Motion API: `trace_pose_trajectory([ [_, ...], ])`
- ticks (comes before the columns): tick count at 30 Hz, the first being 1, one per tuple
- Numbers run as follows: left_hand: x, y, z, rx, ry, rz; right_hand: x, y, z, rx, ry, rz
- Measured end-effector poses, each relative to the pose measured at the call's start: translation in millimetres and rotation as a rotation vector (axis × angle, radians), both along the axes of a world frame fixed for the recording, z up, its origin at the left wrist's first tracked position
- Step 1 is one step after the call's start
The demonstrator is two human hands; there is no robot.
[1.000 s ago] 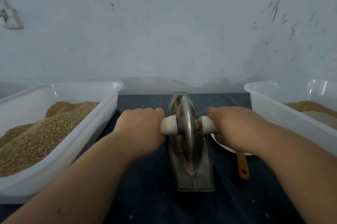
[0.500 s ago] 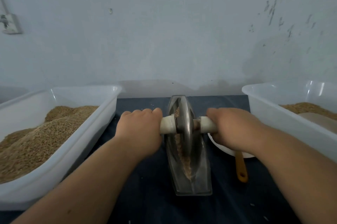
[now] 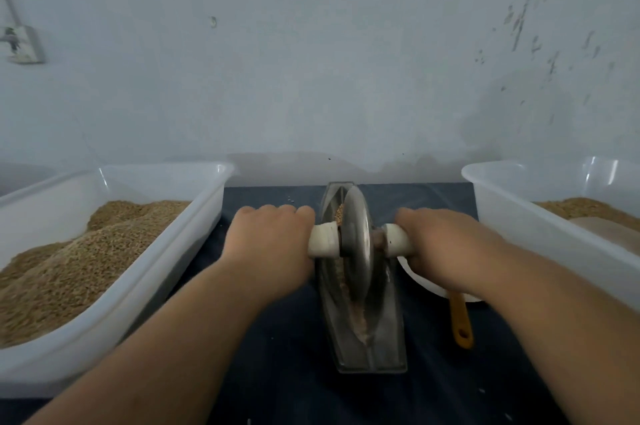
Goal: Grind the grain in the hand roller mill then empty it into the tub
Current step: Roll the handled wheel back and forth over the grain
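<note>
1. At frame centre stands the mill (image 3: 367,348); the left hand (image 3: 273,244) and right hand (image 3: 446,248) each clench a white roller handle (image 3: 323,239).
2. A white dish (image 3: 420,281) is mostly hidden under the right hand; the right tub (image 3: 519,216) is cut off at the frame edge.

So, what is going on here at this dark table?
A person's left hand and right hand each grip a white handle of the round metal wheel. The wheel stands in the long boat-shaped metal trough, with crushed grain along its groove. The clear plastic tub on the left holds a heap of brown grain. The trough is not yet emptied.
</note>
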State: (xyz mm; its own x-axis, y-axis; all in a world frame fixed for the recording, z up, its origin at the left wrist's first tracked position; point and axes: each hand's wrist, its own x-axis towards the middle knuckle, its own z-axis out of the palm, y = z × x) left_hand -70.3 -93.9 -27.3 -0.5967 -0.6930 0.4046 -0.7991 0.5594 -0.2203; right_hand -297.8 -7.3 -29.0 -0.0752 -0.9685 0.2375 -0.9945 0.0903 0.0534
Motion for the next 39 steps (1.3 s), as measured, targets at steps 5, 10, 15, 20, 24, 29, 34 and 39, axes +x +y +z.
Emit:
trace_pose_trajectory([
  [5, -12, -23, -29, -0.215, 0.091, 0.010, -3, -31, -28, -0.285, 0.178, -0.111],
  [10, -7, -19, -27, -0.201, 0.061, -0.003, -5, -23, -24, -0.242, 0.138, -0.083],
  [15, 4, -1, -2, 0.037, -0.015, -0.002, -3, 7, 8, 0.061, -0.043, 0.024],
  [20, 25, 23, 21, 0.252, -0.093, -0.058, 5, 41, 42, 0.343, -0.101, 0.099],
  [24, 31, 30, 26, 0.297, -0.108, -0.056, 6, 49, 49, 0.356, -0.093, 0.133],
  [29, 8, 10, 7, 0.016, -0.092, -0.028, -3, 18, 18, 0.213, -0.069, 0.070],
  [34, -13, -10, -26, -0.172, -0.032, 0.064, -18, -26, -25, -0.183, 0.099, -0.055],
  [39, -11, -16, -32, -0.255, 0.002, 0.017, -19, -32, -33, -0.217, 0.090, -0.087],
])
